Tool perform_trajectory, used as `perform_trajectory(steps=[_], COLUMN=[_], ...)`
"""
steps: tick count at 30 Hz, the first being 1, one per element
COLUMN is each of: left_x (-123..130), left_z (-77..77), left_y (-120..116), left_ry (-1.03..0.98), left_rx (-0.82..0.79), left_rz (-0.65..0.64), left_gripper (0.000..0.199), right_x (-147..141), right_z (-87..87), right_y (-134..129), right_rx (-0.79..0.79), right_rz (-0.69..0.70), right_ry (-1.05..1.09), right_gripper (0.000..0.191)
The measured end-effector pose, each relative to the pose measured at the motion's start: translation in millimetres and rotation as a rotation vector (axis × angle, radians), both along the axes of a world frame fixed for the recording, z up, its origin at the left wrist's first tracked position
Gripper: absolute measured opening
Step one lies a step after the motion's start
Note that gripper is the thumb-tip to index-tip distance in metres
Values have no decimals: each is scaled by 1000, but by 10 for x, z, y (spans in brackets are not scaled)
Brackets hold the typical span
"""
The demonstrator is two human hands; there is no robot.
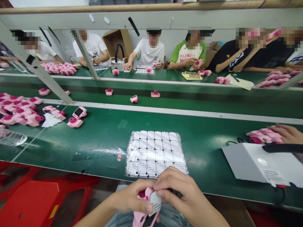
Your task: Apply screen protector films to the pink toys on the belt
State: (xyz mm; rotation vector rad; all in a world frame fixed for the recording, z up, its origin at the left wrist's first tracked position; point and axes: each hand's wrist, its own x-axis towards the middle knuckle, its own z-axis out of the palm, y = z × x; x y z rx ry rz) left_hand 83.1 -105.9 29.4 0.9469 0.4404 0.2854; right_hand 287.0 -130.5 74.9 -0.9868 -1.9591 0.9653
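In the head view, my left hand (134, 197) grips a pink toy camera (139, 218) low at the table's front edge. My right hand (181, 190) pinches the upper edge of a white printed label (156, 201) that lies against the camera's face. My left thumb presses on the label's lower left. Just beyond my hands, a sheet of white labels (156, 154) in clear plastic rests on the green table. Part of the camera is hidden behind my fingers.
Pink cameras (19, 108) are heaped at the left, with two more (77, 116) nearby. A white machine (262, 164) stands at the right, beside a co-worker's hand (290, 134) on pink cameras. A red stool (30, 201) is at lower left. Several people sit across the conveyor (184, 96).
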Motion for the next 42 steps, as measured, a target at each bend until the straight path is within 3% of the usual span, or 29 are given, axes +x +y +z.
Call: perform_trajectory(steps=[5, 9, 12, 16, 21, 26, 30, 32, 38, 42], left_x=[48, 111, 130, 109, 81, 95, 165, 208, 237, 219], left_z=[-27, -3, -31, -47, 12, -62, -30, 7, -7, -107], left_y=[-53, -79, -97, -49, 11, -32, -32, -35, -50, -17], left_ry=[11, 10, -22, -138, -48, -6, -76, -108, -125, -72], left_rx=[83, 156, 105, -32, 100, 245, 269, 285, 161, 210], left_rz=[250, 329, 331, 370, 238, 251, 229, 230, 261, 318], left_gripper=[54, 56, 57, 52, 53, 50, 47, 46, 51, 54], right_x=[-136, -222, -189, -67, -16, -65, -91, -97, -23, 30], right_z=[-174, -327, -333, -295, -260, -215, -323, -375, -310, -339], right_y=[-42, -54, -108, -233, -248, -144, -174, -204, -279, -395], right_rx=[541, 711, 656, 426, 261, 415, 696, 764, 586, 393], right_rz=[-242, -364, -360, -334, -344, -325, -408, -446, -381, -287], right_ry=[-63, -38, 25, 74, 12, -7, -38, -30, 51, 163], right_gripper=[26, 22, 19, 16, 27, 24, 22, 21, 20, 27])
